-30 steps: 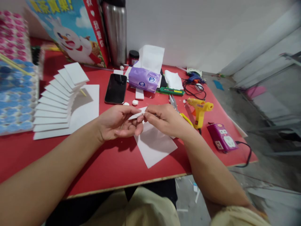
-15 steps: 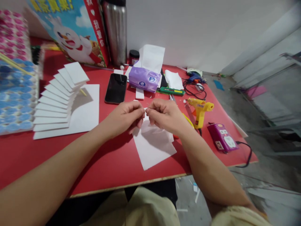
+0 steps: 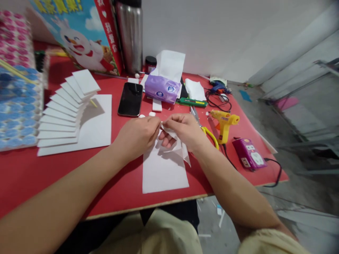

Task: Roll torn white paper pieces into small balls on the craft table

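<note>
My left hand (image 3: 139, 135) is closed in a pinch at the tip of a thin white tissue (image 3: 184, 152). My right hand (image 3: 186, 132) pinches the same tissue between thumb and index finger, its other fingers curled loosely beneath. The fingertips of both hands meet, so the pinched end is mostly hidden. The tissue's loose part hangs below my right palm. Under both hands a white sheet (image 3: 165, 176) lies flat on the red table (image 3: 116, 187). Two small white pieces (image 3: 152, 114) lie just beyond my left hand.
A fanned stack of white blocks (image 3: 59, 120) stands on a white board at left. A phone (image 3: 130, 99), purple tissue pack (image 3: 162, 87) and green cutter (image 3: 192, 102) lie behind my hands. Yellow-handled scissors (image 3: 211, 137), a yellow glue gun (image 3: 224, 123) and a purple power socket (image 3: 249, 154) are at right.
My left hand has rolled over, back upward. The white sheet beneath has turned and shifted left. The tissue now shows in my right hand, and more of the scissors is visible.
</note>
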Demonstrator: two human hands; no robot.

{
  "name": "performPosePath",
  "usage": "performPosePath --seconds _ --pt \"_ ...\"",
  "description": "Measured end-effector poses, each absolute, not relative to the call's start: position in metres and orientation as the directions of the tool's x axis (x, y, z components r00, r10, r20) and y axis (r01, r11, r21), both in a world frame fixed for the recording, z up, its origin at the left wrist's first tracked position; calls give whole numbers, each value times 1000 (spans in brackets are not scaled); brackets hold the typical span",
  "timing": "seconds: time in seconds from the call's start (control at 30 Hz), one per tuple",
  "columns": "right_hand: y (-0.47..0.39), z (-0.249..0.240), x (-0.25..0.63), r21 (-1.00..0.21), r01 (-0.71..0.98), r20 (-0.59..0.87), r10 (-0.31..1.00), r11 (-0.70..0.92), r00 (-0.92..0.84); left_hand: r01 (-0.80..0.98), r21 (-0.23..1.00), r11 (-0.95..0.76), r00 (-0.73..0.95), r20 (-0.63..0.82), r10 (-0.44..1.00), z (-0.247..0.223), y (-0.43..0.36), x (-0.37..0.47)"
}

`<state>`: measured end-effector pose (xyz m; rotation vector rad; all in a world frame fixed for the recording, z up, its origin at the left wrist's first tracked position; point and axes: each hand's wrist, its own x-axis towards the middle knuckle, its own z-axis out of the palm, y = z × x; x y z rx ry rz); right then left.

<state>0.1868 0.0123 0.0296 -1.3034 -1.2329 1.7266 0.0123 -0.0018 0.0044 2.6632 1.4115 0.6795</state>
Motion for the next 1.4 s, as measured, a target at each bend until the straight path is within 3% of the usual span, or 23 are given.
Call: performPosePath --seconds 0.37,0.63,0.83,1.03,1.2,1.3,1.4 --pt "8 26 187 -981 66 -196 915 -184 -353 792 168 -587 495 385 779 7 -5 13" --pt "9 32 190 -978 19 -204 934 -207 -294 623 451 -640 428 488 761 9 -9 16" --pt "8 32 190 -998 28 -67 958 -62 -280 401 765 -504 264 431 863 10 -7 19" --pt "8 36 194 -988 153 -27 946 24 -324 374 779 -503 252 437 863 7 -3 17" --pt "14 36 203 -986 9 -159 909 -168 -385 388 782 -487 151 468 871 11 -7 17" --pt "20 33 209 -904 -155 -278 821 -400 -498 308 874 -376 75 372 925 14 -8 19" --pt "23 32 210 -822 -181 -345 726 -539 -596 232 926 -298 52 294 954 16 -7 19"
